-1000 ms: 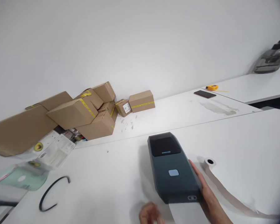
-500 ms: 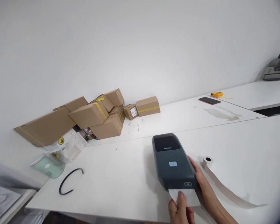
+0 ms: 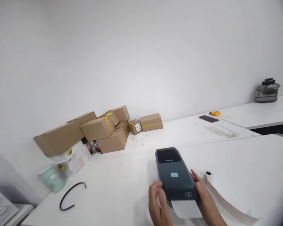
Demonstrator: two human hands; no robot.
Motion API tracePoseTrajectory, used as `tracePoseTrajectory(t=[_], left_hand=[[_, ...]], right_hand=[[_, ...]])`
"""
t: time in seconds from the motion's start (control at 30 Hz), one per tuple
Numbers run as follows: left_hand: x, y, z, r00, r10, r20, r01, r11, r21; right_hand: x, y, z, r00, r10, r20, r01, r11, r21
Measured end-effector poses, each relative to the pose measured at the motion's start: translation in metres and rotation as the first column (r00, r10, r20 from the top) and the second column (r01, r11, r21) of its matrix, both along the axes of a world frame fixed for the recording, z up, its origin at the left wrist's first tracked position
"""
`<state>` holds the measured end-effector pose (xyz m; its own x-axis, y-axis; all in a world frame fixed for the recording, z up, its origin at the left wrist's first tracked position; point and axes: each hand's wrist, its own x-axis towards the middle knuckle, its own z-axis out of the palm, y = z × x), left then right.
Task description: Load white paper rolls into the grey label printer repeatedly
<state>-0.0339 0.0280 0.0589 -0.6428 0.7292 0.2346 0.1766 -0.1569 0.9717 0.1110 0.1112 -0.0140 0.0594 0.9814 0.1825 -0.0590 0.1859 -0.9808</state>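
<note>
Printer (image 3: pixel 176 185) up over the white table (image 3: pixel 108 188), screen tilted to the wearer, likely for easy reading. Left hand (image 3: pixel 157 205) loosely curled at its near-left edge — can't tell if it's gripping. Paper (image 3: pixel 186 209) hangs out front, unpinched; right hand (image 3: pixel 207 201) clasps the right side, seemingly for steadiness — paper roll (image 3: pixel 208 176) beyond, partly unwound.

- Bright, diffuse light; wall (image 3: pixel 179 62) palest mid-frame, greyer upper left.
- Soft shadow on worktop (image 3: pixel 108 185), left of dark device (image 3: pixel 175 185).
- Left hand (image 3: pixel 158 202) slightly blurred.
- Wide-angle stretch toward edges; lower left soft.
- Dark vignette, right corners.
</note>
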Motion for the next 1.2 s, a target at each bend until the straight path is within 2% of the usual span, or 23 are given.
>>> tracePoseTrajectory(t=[0.03,0.1,0.17,0.23,0.33,0.4,0.47,0.57,0.73,0.87,0.97,1.07,1.13,1.2], left_hand=[[-0.003,0.011,0.009,1.0,-0.02,-0.001,0.02,1.0,0.012],[-0.005,0.03,0.018,0.989,-0.137,0.046,0.139,0.99,-0.034],[-0.005,0.042,0.017,0.956,-0.267,0.119,0.277,0.958,-0.071],[-0.007,0.048,0.011,0.93,-0.326,0.17,0.338,0.94,-0.052],[-0.009,0.047,0.002,0.912,-0.352,0.212,0.362,0.932,-0.011],[-0.011,0.046,0.001,0.912,-0.35,0.213,0.359,0.934,0.0],[-0.01,0.046,0.001,0.922,-0.333,0.2,0.34,0.941,0.0],[-0.009,0.046,0.003,0.932,-0.314,0.179,0.322,0.947,-0.017],[-0.008,0.046,0.005,0.936,-0.307,0.173,0.316,0.948,-0.027],[-0.006,0.042,0.006,0.935,-0.307,0.18,0.317,0.948,-0.033],[0.0,0.036,-0.001,0.937,-0.235,0.26,0.255,0.966,-0.046],[0.006,0.031,-0.013,0.94,-0.176,0.293,0.182,0.983,0.006],[0.007,0.031,-0.018,0.945,-0.174,0.276,0.172,0.985,0.031],[0.006,0.033,-0.021,0.955,-0.167,0.245,0.167,0.986,0.021]], right_hand=[[0.0,-0.004,0.005,0.997,-0.063,0.044,0.061,0.997,0.04],[0.0,-0.012,0.018,0.974,-0.179,0.141,0.148,0.968,0.203],[-0.001,-0.016,0.033,0.933,-0.23,0.277,0.097,0.902,0.421],[-0.002,-0.015,0.046,0.859,-0.264,0.439,-0.035,0.825,0.564],[-0.004,-0.007,0.056,0.709,-0.35,0.612,-0.176,0.753,0.634],[-0.004,-0.002,0.057,0.635,-0.396,0.664,-0.208,0.74,0.64],[-0.004,0.002,0.057,0.605,-0.407,0.684,-0.219,0.741,0.635],[-0.006,0.004,0.059,0.622,-0.388,0.68,-0.207,0.756,0.621],[-0.011,0.002,0.061,0.676,-0.31,0.668,-0.174,0.814,0.554],[0.001,-0.001,0.057,0.782,-0.104,0.615,-0.204,0.889,0.41],[0.015,0.001,0.042,0.891,0.033,0.452,-0.156,0.959,0.236],[0.019,0.006,0.02,0.957,0.064,0.283,-0.098,0.989,0.108],[0.013,0.01,0.006,0.973,0.074,0.22,-0.092,0.993,0.072],[0.007,0.015,-0.004,0.978,0.061,0.201,-0.085,0.99,0.114]])
